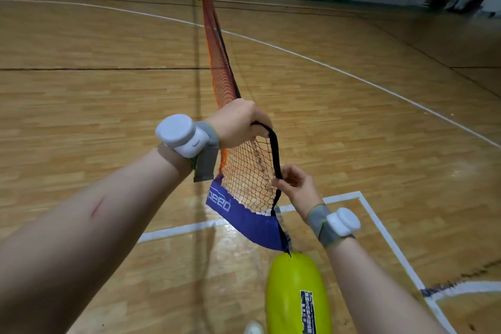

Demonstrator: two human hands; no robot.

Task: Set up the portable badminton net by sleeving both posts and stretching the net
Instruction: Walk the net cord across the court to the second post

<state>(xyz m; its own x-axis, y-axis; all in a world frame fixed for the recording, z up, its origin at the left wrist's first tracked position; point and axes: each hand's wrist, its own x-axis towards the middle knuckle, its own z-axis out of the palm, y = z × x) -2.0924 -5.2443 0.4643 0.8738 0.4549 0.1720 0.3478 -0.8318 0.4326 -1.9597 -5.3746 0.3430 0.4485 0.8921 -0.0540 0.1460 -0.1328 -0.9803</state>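
Sleeving step, near end: my left hand [238, 122] gripped the net [248, 171] top, right hand [295, 187] fingers pinched the black sleeve [276, 154]. Next, I'd judge, needs the post at the yellow base [295, 290].

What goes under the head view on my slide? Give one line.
Both hands, left and right, grip the black side sleeve of an orange mesh net above a yellow-green plastic base.

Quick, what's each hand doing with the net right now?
Left hand: closed around the top of the net's black edge sleeve.
Right hand: fingers pinching that same sleeve lower down.
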